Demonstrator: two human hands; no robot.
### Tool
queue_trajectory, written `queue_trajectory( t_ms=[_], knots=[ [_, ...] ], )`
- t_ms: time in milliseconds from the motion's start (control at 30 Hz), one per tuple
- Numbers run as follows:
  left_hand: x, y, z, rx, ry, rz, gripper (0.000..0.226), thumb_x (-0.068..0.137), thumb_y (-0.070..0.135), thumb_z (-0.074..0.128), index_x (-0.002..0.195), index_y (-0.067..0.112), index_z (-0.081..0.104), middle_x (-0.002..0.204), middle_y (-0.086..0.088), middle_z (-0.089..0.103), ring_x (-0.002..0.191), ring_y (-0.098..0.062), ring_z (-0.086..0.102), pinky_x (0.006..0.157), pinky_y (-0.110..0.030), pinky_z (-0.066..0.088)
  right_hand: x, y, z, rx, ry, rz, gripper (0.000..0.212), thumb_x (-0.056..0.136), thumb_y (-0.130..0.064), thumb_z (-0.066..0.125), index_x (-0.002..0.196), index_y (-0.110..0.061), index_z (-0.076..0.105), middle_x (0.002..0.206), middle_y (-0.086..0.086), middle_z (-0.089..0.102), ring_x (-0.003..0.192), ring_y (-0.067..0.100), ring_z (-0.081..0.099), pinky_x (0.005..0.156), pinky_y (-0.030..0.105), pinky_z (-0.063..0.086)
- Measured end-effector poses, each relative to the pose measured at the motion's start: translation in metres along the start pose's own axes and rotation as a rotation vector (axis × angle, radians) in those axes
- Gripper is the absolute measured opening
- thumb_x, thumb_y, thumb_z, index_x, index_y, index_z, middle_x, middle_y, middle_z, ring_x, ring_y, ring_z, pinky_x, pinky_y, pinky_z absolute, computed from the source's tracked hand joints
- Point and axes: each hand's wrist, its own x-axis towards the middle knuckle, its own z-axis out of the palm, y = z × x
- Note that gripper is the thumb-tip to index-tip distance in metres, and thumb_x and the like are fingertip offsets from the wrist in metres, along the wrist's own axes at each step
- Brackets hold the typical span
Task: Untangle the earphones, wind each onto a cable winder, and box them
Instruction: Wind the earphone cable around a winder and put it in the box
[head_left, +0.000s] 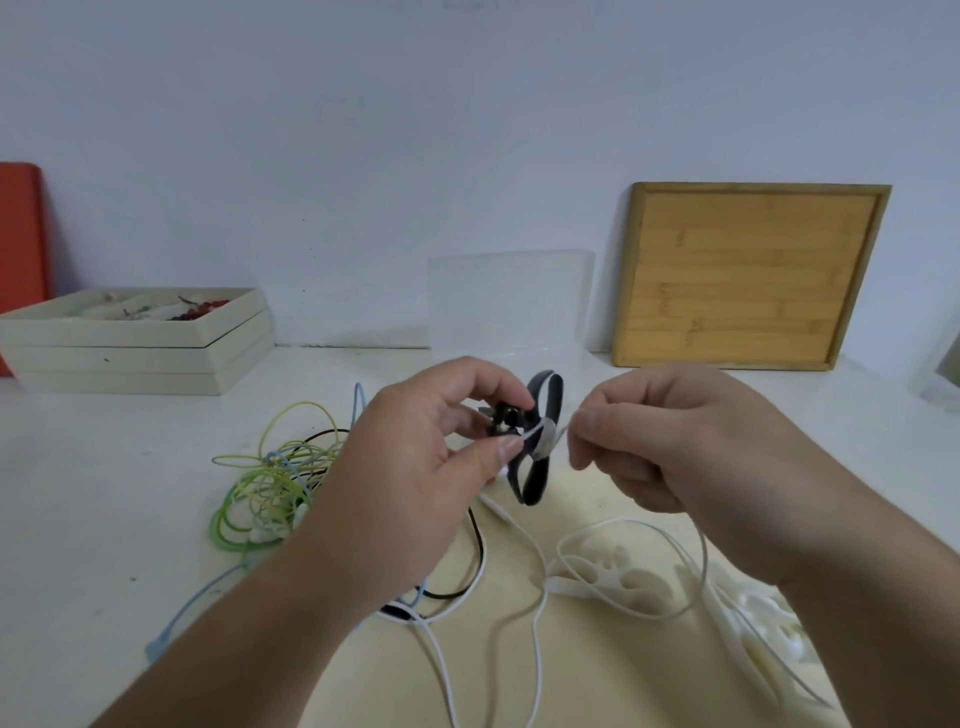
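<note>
Evidently limp and light, the white cable (543, 597) needs the right hand's (670, 441) pinch close beside the stiffer winder (535, 480) that the left hand (415, 467) pinches.

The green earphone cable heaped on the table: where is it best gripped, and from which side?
Probably pinch the green earphone cable at its outer loops on the heap's left edge, coming from above left. There it lies alone; on its right side the black cable and blue cable cross it.
</note>
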Motion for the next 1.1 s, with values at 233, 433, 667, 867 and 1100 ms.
queue_trajectory(
  t_ms=[233,433,667,867,1100],
  knots=[
    [-0.004,0.006,0.003,0.124,-0.053,0.008,0.033,0.085,0.002,0.072,0.091,0.034,0.069,0.075,0.011,0.069,0.062,-0.007,0.066,0.055,-0.009,0.039,-0.005,-0.003,-0.004,-0.359,0.151,-0.19,0.019,0.084,-0.022,0.074,0.066,-0.015,0.071,0.045,-0.004,0.046,0.041,0.01,0.034,0.04,0.021,0.029],
    [-0.007,0.007,0.012,-0.079,-0.223,-0.072,0.025,0.083,0.004,0.075,0.089,0.028,0.072,0.078,-0.004,0.075,0.065,-0.011,0.064,0.069,-0.021,0.052,0.001,0.004,-0.021,-0.025,0.374,-0.257,0.02,0.086,-0.012,0.071,0.066,-0.013,0.069,0.047,0.005,0.052,0.042,0.012,0.041,0.043,0.015,0.035],
    [-0.004,0.006,0.012,-0.39,-0.212,-0.08,0.023,0.073,0.003,0.07,0.085,0.022,0.074,0.091,-0.006,0.073,0.076,-0.024,0.068,0.067,-0.032,0.058,0.015,0.021,-0.016,0.111,0.398,-0.168,0.019,0.089,-0.004,0.068,0.07,-0.01,0.067,0.052,0.004,0.059,0.045,0.015,0.053,0.045,0.023,0.043],
    [-0.001,0.008,0.011,-0.466,0.051,-0.066,0.021,0.072,-0.002,0.072,0.083,0.015,0.073,0.091,-0.011,0.076,0.069,-0.023,0.069,0.066,-0.038,0.062,0.019,0.029,0.012,0.017,0.204,-0.005,0.022,0.093,-0.004,0.062,0.071,-0.005,0.065,0.047,0.0,0.052,0.039,0.011,0.041,0.042,0.021,0.032],
    [0.005,0.001,0.003,-0.288,0.325,-0.049,0.018,0.086,-0.003,0.068,0.096,0.012,0.069,0.086,0.0,0.077,0.063,-0.01,0.068,0.062,-0.025,0.057,0.016,0.029,0.03,-0.033,-0.008,0.033,0.033,0.104,-0.022,0.047,0.081,-0.014,0.068,0.049,-0.012,0.038,0.044,0.008,0.029,0.046,0.02,0.025]
  ],
)
